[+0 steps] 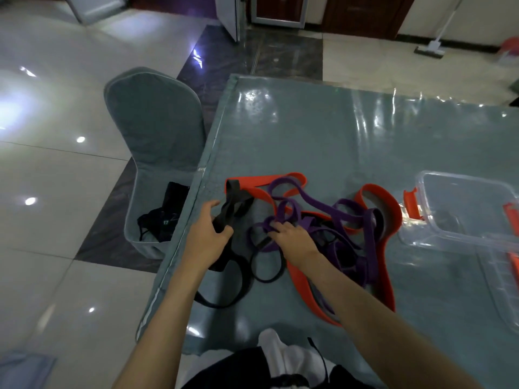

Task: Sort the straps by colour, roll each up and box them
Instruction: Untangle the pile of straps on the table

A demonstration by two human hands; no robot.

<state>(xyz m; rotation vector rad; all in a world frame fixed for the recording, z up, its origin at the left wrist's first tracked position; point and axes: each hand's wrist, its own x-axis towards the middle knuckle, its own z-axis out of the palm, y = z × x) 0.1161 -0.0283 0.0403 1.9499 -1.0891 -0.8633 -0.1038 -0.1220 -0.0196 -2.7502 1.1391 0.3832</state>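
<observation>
The black strap (234, 204) is gripped in the left hand (209, 234); the right hand (292, 237) rests on the purple straps (323, 209), with orange straps (390, 217) beyond and beneath them. Farther right stands a clear plastic box (460, 209) with orange latches (410, 203), on a grey-green glossy table cover (309, 141).

Clear box (466, 209) cut off by right frame edge; lid (502, 279) too. Orange strap (384, 248) partly hidden under right forearm. Tangle overlaps, strap count unclear. Mop (429, 49) upper right, handle cropped.
</observation>
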